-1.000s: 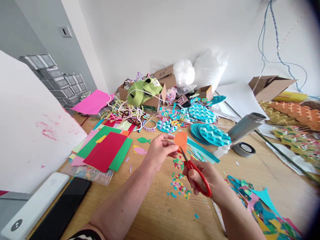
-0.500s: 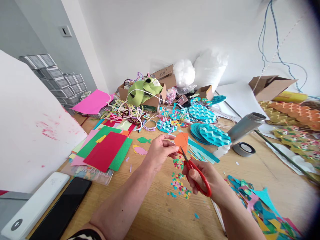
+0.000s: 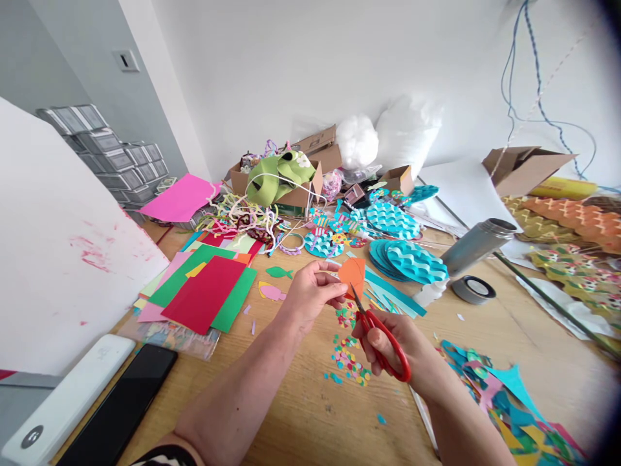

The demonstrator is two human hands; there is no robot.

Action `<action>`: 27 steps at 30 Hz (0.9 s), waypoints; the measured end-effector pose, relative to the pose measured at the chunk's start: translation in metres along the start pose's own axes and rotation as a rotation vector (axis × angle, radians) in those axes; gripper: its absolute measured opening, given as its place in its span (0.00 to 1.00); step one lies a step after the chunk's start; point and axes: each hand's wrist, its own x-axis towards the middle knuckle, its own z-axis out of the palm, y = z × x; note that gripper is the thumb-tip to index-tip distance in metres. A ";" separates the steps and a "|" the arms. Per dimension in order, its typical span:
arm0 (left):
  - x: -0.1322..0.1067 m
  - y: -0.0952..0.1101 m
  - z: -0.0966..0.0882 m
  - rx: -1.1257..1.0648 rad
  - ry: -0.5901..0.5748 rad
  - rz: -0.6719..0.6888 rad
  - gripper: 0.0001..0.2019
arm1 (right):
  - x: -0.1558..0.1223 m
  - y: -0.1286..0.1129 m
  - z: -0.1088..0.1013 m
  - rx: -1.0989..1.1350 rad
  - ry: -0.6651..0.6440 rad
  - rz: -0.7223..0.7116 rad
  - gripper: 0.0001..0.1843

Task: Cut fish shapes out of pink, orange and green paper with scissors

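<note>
Orange paper [image 3: 353, 272]: small, flat, matt and vivid, rounded along the left side, squarer at the upper right; crossed by a thin dark curved line (drawn or cut, cannot tell); held up over the middle of the wooden surface [image 3: 291, 408], between both hands.
Left hand [image 3: 317, 288]: pinching the paper at its lower left edge, between thumb and fingers.
Right hand [image 3: 412, 343]: wrapped around the red handles, gripping firmly with the thumb on top.
Scissors [image 3: 367, 319]: glossy red in the handles, dark in the slim blades; pointed up and leftward, overlapping the lower part of the paper at the tips.
Confetti dots [image 3: 352, 362]: scattered below the scissors, in pink, yellow, green, red and blue.
Green fish cutout [image 3: 279, 272]: lying flat just beyond the left wrist, near a pink-and-yellow fish cutout [image 3: 272, 292].
Red sheet [image 3: 204, 294]: laid at the left over green ones, in a loose pile.
Blue scalloped discs [image 3: 416, 262]: stacked beyond the right hand, beside a white squeeze bottle [image 3: 431, 294].
Paper scraps [image 3: 521, 408]: heaped at the near right, in many colours.
</note>
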 end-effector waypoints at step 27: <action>-0.001 -0.002 0.001 0.024 -0.010 -0.006 0.19 | 0.000 0.000 0.000 -0.020 0.026 0.036 0.37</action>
